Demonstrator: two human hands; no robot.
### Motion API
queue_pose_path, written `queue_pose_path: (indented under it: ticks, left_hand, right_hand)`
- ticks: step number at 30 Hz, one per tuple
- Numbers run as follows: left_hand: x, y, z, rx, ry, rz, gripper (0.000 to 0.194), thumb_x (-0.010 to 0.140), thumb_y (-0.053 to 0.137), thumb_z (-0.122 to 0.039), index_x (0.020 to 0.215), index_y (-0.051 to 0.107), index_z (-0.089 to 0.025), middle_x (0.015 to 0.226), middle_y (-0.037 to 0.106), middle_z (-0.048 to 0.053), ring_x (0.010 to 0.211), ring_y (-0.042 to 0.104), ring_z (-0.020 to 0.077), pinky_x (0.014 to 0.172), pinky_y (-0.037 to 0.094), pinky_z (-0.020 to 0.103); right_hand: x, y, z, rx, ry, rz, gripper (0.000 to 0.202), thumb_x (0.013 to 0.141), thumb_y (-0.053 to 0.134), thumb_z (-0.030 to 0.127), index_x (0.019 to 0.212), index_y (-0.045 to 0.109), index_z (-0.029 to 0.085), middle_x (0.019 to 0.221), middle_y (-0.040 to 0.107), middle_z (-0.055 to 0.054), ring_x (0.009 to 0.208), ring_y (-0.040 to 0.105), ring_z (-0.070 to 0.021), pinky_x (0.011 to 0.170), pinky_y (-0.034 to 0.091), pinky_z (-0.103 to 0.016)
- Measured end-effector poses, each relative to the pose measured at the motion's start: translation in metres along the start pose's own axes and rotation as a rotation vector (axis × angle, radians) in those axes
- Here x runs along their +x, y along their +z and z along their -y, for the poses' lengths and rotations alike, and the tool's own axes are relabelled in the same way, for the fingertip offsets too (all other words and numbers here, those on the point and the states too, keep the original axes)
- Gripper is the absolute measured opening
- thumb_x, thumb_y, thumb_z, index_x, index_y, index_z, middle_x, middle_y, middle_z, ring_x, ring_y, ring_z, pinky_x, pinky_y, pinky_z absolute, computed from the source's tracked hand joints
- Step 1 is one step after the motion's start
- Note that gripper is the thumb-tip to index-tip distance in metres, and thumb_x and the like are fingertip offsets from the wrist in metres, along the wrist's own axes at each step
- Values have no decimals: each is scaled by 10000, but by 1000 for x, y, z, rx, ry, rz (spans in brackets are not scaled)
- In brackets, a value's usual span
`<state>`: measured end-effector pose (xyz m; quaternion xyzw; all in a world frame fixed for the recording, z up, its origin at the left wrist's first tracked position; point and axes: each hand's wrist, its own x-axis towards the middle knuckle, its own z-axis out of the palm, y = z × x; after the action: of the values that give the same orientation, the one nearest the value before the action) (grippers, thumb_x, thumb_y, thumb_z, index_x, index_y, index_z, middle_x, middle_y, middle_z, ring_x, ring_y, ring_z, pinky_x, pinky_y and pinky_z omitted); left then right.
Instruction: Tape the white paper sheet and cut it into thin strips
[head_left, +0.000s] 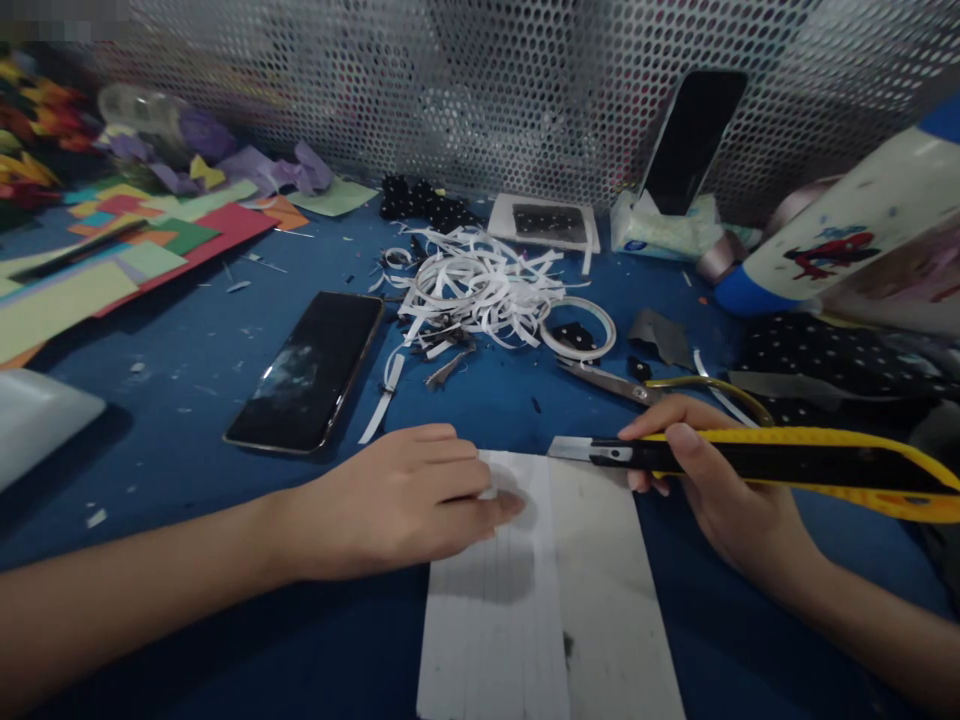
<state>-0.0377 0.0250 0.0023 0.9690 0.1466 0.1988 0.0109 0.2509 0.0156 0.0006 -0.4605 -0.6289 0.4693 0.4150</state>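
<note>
- My right grip is closed around a yellow-and-black cutter, its blade bare and pointing left at the far edge of the paper; I cannot tell whether it touches.
- My left grip rests on the white paper, fingers curled; I cannot tell whether they pinch anything.
- The paper lies in front of me on a greyish board, covering its left part, on the blue desk.
- At my upper right leans a pale bottle with blue ends and a printed figure; I cannot see what it holds.
- A clear jar lies far left among purple scraps; whether any are inside, I cannot tell.
- A soft packet sits under an upright phone, its contents hidden.
- Inside the white tape ring shows a black dotted scrap, just beside the shredded strips.
</note>
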Motion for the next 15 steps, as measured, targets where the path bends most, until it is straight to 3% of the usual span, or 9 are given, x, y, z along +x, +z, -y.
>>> queue_pose_path:
  ticks: [5, 15]
  left_hand:
    - [2, -2, -1, 16, -5, -14, 125, 986, 530, -143, 940, 646, -158, 714, 559, -3, 640, 495, 133, 608, 368, 308]
    - [3, -2, -2, 46, -22, 12, 161, 991, 502, -129, 1061, 643, -160, 733, 578, 6, 656, 503, 143, 597, 359, 308]
  right_hand:
    - [-1, 0, 1, -1, 1, 1, 270, 991, 512, 433, 918, 682, 236, 632, 645, -4, 572, 576, -138, 480, 410, -251]
    - [-1, -2, -3, -8, 12, 10, 260, 1000, 507, 407, 925, 674, 223, 649, 656, -2, 579, 594, -129, 487, 415, -239]
